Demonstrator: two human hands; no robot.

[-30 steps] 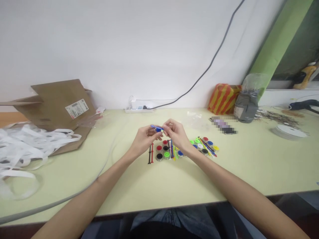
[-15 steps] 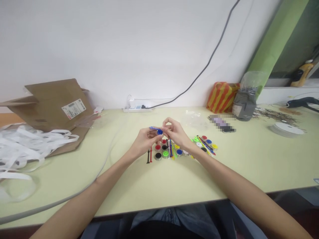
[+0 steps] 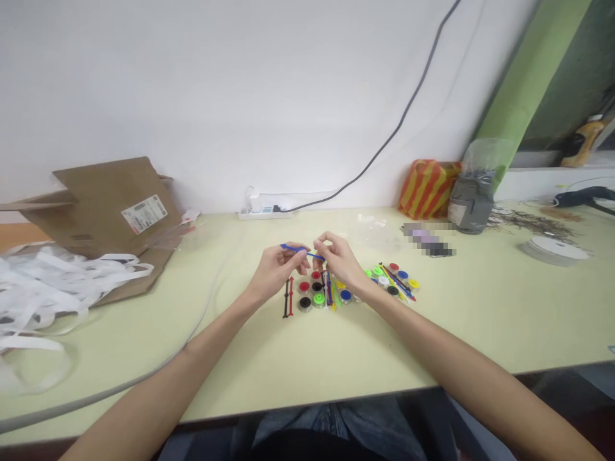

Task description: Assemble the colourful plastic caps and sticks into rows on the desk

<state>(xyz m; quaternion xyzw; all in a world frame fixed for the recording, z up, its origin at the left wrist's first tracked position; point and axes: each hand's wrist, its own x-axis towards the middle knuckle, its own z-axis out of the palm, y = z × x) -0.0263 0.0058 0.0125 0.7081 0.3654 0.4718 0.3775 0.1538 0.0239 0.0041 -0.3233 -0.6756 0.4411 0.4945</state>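
Over the table's middle, my left hand point(image 3: 276, 267) pinches a thin blue plastic arrow point(image 3: 293, 248), with its pointed end sticking out to the left. My right hand point(image 3: 339, 257) has its fingers closed on the arrow's other end. Whether a round piece is tucked between the fingers cannot be seen. Below the hands lie small round pieces with coloured caps, among them a black one point(image 3: 305, 303), a green one point(image 3: 318, 299) and a blue one point(image 3: 346, 296). A black arrow point(image 3: 286, 298) and a red arrow point(image 3: 291, 297) lie side by side on the left.
More capped pieces and a bundle of coloured arrows point(image 3: 398, 282) lie to the right. A cardboard box point(image 3: 110, 211) and white strapping point(image 3: 57, 282) fill the left. A grey cable point(image 3: 144, 373) crosses the front left. Farther right are a phone point(image 3: 427, 240) and a white roll point(image 3: 555, 250).
The blue arrow has turned, now stretching between both hands. The round blue part that showed between the fingers is no longer visible. My hands have barely shifted.
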